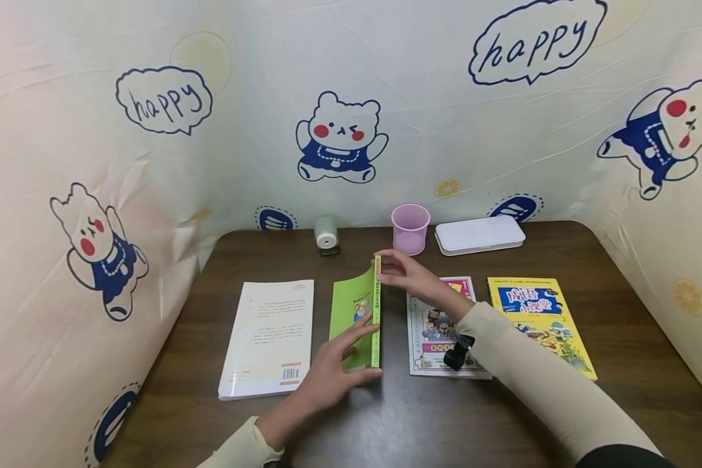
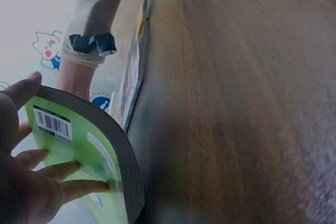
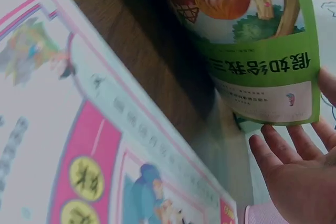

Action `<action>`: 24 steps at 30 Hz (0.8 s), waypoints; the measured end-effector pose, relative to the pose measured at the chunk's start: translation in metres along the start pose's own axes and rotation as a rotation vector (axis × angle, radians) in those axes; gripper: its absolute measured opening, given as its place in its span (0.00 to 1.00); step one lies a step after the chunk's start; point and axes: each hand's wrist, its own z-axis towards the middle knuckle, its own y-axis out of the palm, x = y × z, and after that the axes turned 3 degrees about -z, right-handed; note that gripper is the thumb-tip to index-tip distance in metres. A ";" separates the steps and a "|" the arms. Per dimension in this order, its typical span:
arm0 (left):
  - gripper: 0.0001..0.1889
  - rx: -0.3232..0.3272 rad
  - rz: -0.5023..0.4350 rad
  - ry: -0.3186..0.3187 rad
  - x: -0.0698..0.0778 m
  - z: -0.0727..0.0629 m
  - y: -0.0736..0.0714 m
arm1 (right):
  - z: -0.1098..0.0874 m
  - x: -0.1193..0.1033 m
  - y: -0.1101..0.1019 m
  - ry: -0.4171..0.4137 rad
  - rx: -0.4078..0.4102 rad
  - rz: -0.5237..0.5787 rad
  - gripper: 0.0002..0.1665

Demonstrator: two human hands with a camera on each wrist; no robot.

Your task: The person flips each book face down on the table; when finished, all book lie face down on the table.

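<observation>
A green book is tilted up on its edge mid-table, spine upward. My left hand holds its near end, the fingers spread over the cover with a barcode and the thumb at the page edge. At the far end, my right hand grips the book's corner; in the right wrist view its fingertips lie at the edge of the picture cover. To the left lies a white book, back cover up. A pink-bordered book lies under my right forearm.
A yellow book lies at the right. Along the back of the brown table stand a small pale green device, a pink cup and a flat white case. A printed curtain surrounds the table.
</observation>
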 end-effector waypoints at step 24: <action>0.42 -0.183 0.600 -0.020 -0.009 0.004 0.014 | -0.008 0.014 -0.018 -0.021 -0.046 -0.315 0.36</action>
